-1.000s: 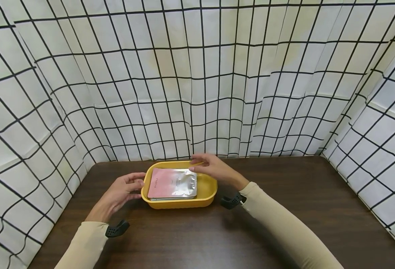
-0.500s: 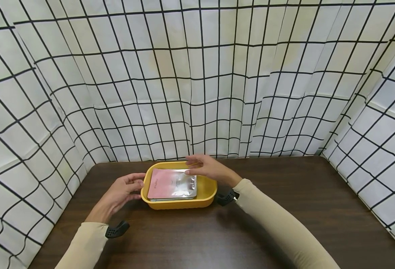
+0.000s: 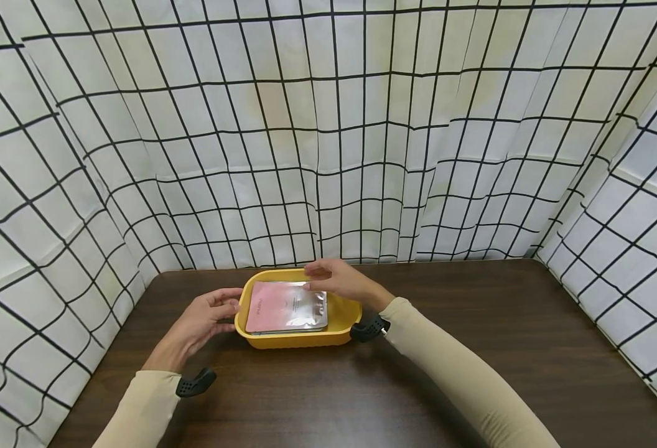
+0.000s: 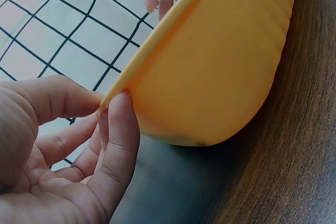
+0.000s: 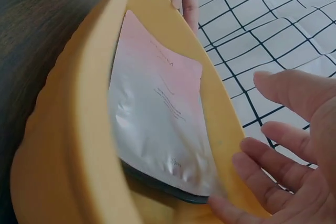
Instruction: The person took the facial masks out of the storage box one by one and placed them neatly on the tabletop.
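A yellow oval plastic tray (image 3: 300,340) stands at the back of the table, left of centre. In it lies a pink and silver foil pouch (image 3: 284,305) on top of another flat item, whose dark edge shows below it in the right wrist view. My left hand (image 3: 205,317) is at the tray's left end; in the left wrist view its fingertips (image 4: 123,103) pinch the rim. Over the tray's back right part hovers my right hand (image 3: 345,280), fingers loosely bent, holding nothing. In the right wrist view a fingertip (image 5: 215,203) comes right at the pouch's corner.
The dark brown wooden table (image 3: 317,398) spreads in front of the tray and to its right. White cloth walls (image 3: 356,186) with a black grid rise behind and at both sides. A black camera mount sits on each wrist.
My right hand has shifted a little to the left over the tray, its wrist coming nearer the tray's right end. The left hand, tray and pouch stay about where they were.
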`<state>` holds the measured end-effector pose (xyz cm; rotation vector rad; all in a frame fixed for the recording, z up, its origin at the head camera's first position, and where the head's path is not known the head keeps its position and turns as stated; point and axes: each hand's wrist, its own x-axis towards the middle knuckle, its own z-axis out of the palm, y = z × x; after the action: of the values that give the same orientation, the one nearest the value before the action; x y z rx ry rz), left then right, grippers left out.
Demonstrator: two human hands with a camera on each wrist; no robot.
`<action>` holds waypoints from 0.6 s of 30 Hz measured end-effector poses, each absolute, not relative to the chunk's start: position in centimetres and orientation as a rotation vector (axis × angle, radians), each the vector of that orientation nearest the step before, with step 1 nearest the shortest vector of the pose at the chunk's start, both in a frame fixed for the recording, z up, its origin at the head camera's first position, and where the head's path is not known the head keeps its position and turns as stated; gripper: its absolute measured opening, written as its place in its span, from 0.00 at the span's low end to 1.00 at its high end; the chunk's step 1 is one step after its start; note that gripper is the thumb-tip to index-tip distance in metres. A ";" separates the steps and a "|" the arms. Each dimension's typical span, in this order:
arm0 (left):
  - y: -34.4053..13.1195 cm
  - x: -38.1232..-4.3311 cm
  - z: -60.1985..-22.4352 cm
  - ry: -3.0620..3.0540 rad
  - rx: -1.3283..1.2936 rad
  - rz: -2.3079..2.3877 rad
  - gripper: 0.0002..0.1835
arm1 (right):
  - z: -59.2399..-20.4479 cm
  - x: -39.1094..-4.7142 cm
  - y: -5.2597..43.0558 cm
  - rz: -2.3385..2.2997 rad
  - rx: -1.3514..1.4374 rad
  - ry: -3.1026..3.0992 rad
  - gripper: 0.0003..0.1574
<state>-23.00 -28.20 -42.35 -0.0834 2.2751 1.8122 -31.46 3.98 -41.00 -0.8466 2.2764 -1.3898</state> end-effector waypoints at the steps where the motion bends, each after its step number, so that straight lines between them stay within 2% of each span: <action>1: -28.3 -23.0 -42.4 2.274 -0.075 1.812 0.30 | -41.0 -31.4 4.0 -1.396 -0.852 2.280 0.35; 11: -28.3 -23.0 -42.4 2.272 -0.088 1.803 0.31 | -41.0 -31.1 4.1 -1.516 -0.774 2.303 0.21; 18: -28.2 -23.1 -42.4 2.280 -0.096 1.797 0.31 | -41.1 -31.0 4.0 -1.486 -0.601 2.290 0.22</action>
<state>-23.09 -28.18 -42.37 -0.0960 2.2800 1.7969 -30.97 3.97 -41.05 -0.6012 2.2904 -1.4858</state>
